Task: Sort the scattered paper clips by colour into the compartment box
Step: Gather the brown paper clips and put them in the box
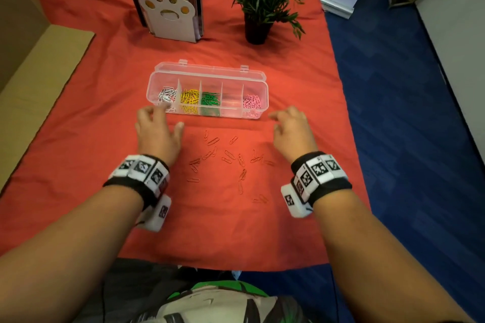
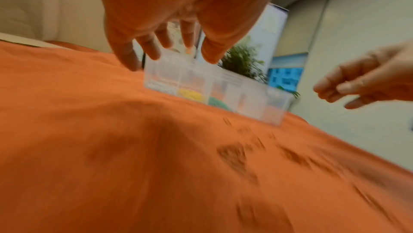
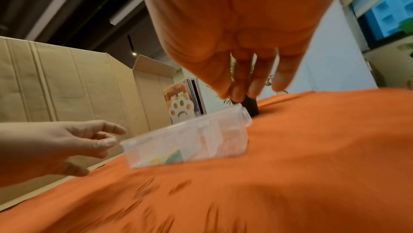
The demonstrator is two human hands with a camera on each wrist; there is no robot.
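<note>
While both hands hovered empty with fingers loosely spread, the red clips (image 1: pixel 225 157) lay scattered on the cloth (image 1: pixel 78 118) between the wrists, nearer the person than the box (image 1: pixel 207 90). The left hand (image 1: pixel 157 134) sat just beside the box's white end, the right hand (image 1: pixel 292 131) by its pink end. Its empty compartment (image 1: pixel 231 97), second from the right, seemed likeliest for reds, slightly nearer the right hand.

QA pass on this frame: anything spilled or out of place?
Red clips lie loose on the cloth before the compartment box, whose fourth compartment looks empty. Both hands, left and right, hold nothing.
</note>
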